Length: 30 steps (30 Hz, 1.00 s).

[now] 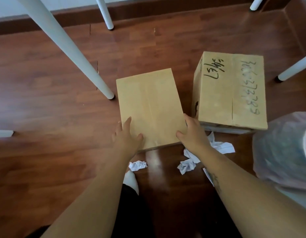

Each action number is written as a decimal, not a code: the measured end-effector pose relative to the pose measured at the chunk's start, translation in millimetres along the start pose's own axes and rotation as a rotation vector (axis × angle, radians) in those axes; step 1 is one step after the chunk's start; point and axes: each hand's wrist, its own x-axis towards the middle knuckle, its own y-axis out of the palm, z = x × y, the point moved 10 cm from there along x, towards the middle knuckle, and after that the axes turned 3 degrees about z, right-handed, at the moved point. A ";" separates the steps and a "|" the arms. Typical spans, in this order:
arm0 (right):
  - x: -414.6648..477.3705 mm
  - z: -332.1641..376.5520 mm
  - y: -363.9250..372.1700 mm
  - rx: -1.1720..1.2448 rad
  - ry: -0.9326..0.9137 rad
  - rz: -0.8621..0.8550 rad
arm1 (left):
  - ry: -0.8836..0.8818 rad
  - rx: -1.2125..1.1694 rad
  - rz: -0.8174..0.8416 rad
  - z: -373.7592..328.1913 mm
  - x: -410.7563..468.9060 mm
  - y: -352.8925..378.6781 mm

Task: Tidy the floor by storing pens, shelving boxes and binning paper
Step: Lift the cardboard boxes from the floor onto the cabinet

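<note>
Between left grip (125, 134), right grip (193, 133): box (148, 103)

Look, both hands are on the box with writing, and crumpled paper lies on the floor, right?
No. The head view shows the left hand and right hand on the plain box; the box with writing sits beside it. Crumpled paper lies on the floor.

A plain brown cardboard box (149, 107) lies closed on the wooden floor, its broad face up. The left hand (126, 134) and right hand (193, 133) rest on its near corners. Just to its right stands a second closed box (232, 91), taller, with black handwriting on top. Three crumpled white paper balls lie near them: one (138, 165) by the plain box's front edge, another (186, 166) beside it, and a third (221, 146) against the written box.
</note>
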 end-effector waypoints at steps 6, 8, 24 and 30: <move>18.7 -12.0 18.0 0.388 0.119 -0.054 | -0.030 -0.200 0.014 17.5 11.5 17.8; 22.2 -11.5 22.0 0.446 0.117 -0.061 | -0.087 -0.358 0.029 30.9 11.5 27.0; 20.2 -23.9 39.4 0.608 0.163 -0.012 | -0.151 -0.702 -0.037 45.9 3.5 28.1; -15.5 1.1 -0.5 0.576 0.115 -0.017 | -0.153 -0.696 -0.010 25.4 -22.8 3.4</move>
